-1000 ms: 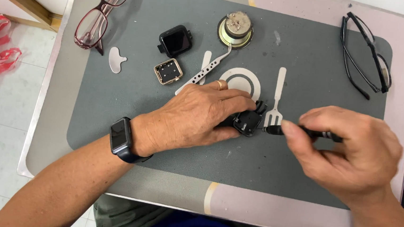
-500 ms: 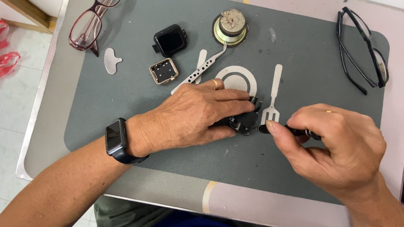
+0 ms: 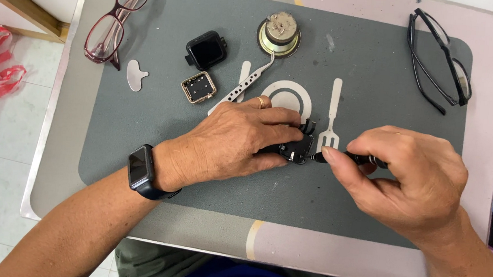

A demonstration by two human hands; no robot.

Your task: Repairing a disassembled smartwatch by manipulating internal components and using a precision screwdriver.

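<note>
Head view: red glasses [image 3: 113,22] top left and black glasses [image 3: 440,59] top right on the grey mat [image 3: 141,148], plus tweezers [image 3: 241,86] and a loose square watch case [image 3: 198,87]. The left hand [image 3: 235,140] lies flat, pinning a small black watch body [image 3: 298,148] mid-mat. The right hand [image 3: 411,179] pinches a dark screwdriver [image 3: 352,158], its tip touching the watch body.

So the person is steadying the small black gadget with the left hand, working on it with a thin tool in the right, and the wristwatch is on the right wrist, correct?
Not quite. The head view shows the wristwatch on the left wrist, not the right. The rest holds: the left hand steadies the small black gadget on the grey mat, and the right hand holds a thin dark tool against it.
</note>
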